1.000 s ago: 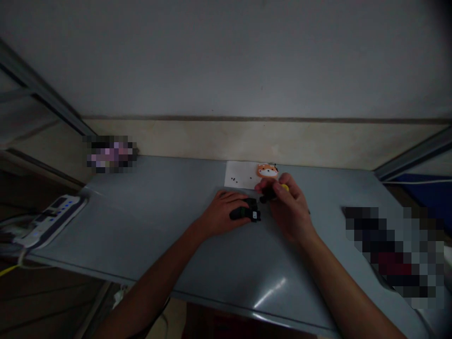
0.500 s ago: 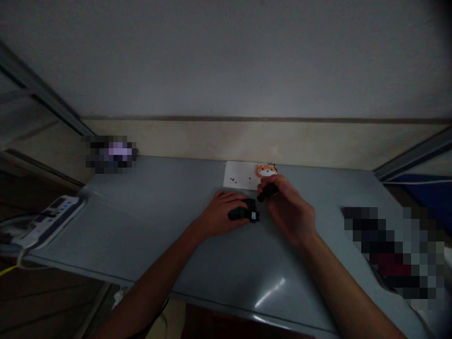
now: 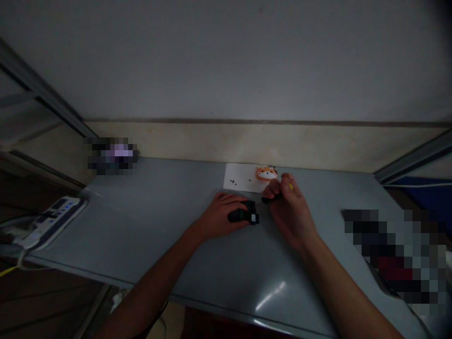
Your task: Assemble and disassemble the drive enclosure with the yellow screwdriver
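Note:
My left hand (image 3: 222, 214) is closed around a black device (image 3: 240, 215) resting on the grey table. The device has two rounded dark parts and a small white label at its right end; its exact kind is unclear. To its right, my right hand (image 3: 287, 207) grips a screwdriver (image 3: 270, 199) with a black handle and a bit of yellow at its back end. Its thin shaft points left toward the device; whether the tip touches is too small to tell. Behind both hands lies white paper (image 3: 240, 172) with several tiny dark pieces, apparently screws (image 3: 233, 181).
An orange and white animal-face item (image 3: 266, 173) sits on the paper's right part. A white power strip (image 3: 52, 221) with cables lies at the table's left edge. Blurred-out items stand at the back left (image 3: 113, 156) and right (image 3: 391, 256). A wall (image 3: 226, 141) closes off the back.
My right hand has rolled and shifted slightly right, so the screwdriver lies flatter and its yellow end and the animal face show more. My left hand and the device have barely moved.

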A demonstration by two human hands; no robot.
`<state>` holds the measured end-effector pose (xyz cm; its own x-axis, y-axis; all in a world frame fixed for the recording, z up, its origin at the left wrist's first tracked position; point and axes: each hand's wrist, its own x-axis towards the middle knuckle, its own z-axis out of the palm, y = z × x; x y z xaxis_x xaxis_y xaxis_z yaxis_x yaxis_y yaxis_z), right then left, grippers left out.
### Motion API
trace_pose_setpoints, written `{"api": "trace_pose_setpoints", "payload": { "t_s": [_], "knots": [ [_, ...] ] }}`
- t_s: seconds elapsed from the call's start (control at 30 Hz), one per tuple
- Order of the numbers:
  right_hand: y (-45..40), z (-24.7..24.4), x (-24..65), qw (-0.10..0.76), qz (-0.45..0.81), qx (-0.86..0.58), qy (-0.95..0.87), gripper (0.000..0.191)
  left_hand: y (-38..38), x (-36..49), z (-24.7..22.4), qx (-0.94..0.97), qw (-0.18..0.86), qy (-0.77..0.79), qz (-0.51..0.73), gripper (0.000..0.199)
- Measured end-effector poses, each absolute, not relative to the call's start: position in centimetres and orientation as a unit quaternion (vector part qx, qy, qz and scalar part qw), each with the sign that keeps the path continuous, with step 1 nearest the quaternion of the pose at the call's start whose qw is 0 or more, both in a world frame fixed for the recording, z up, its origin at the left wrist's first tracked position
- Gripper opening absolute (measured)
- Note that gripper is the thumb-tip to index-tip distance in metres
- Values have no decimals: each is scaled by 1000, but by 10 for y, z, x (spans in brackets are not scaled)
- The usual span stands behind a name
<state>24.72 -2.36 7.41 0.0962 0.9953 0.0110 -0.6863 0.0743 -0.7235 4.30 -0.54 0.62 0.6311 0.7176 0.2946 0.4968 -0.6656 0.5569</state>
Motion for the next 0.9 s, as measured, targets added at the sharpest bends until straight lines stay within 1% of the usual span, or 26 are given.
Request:
{"api": "trace_pose_setpoints", "payload": {
  "t_s": [0.17,0.33,0.47,0.63,0.7,0.83,0.9],
  "knots": [
    [-22,77,250,685,622,-278,-258,20,-6,43,8,877,218,347,252,27],
    [-23,74,254,661,607,-324,-299,12,-6,42,7,877,215,346,254,27],
    [-24,70,252,660,586,-346,-318,21,-5,42,6,879,211,343,256,25],
    [-26,72,248,661,601,-328,-308,37,-6,43,7,878,210,343,260,24],
    [-26,72,246,663,585,-330,-332,37,-6,43,8,878,214,344,256,25],
    [-27,69,242,656,482,-387,-435,31,-6,42,7,877,220,346,251,27],
    [-29,69,240,654,484,-374,-445,31,-6,42,7,877,220,346,249,28]
  ]
}}
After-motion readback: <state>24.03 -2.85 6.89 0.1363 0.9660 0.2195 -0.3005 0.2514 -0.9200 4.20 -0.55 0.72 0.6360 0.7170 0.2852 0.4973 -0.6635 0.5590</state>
